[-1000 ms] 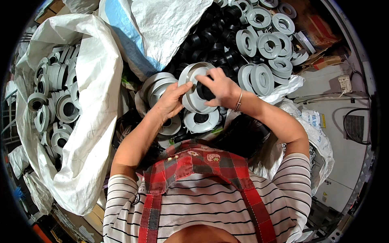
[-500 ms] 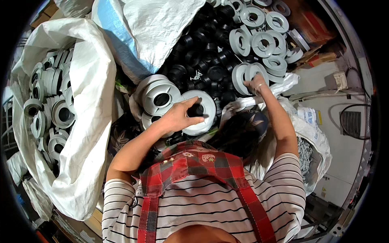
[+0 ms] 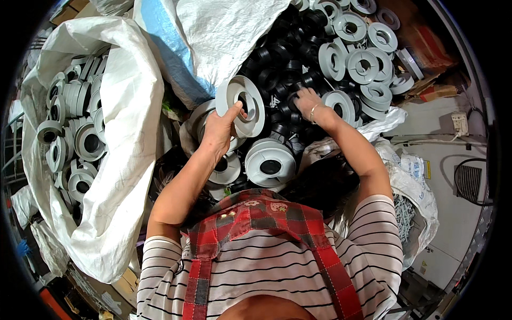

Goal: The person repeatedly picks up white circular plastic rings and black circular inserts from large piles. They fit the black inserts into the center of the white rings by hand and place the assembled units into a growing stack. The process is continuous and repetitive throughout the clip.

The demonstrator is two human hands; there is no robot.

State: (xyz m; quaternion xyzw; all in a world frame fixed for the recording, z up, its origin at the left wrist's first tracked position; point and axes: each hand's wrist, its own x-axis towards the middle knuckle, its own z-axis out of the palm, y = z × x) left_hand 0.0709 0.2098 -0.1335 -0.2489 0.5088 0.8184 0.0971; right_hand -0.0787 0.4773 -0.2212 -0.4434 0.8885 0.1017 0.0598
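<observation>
My left hand (image 3: 221,128) is closed on a grey flanged plastic ring (image 3: 255,114), thumb over the rim of its threaded centre hole. The ring is tilted up above other grey rings. Just below it, a stack of grey flanged rings (image 3: 270,162) lies flat near my lap. My right hand (image 3: 312,106) reaches into a heap of black plastic rings (image 3: 288,74); its fingertips are lost among them, so their grip does not show. Beside that wrist lies another grey flanged ring (image 3: 340,105).
A white woven sack (image 3: 125,149) at left holds many grey rings. A white and blue sack (image 3: 213,42) drapes at the back. More grey rings (image 3: 362,65) pile at far right. An open bag of screws (image 3: 406,221) stands right, beside a pale metal cabinet (image 3: 448,229).
My left hand has lifted a grey flanged ring and moved up and left with it. My right hand has left the grey rings at right and moved left onto the black ones.
</observation>
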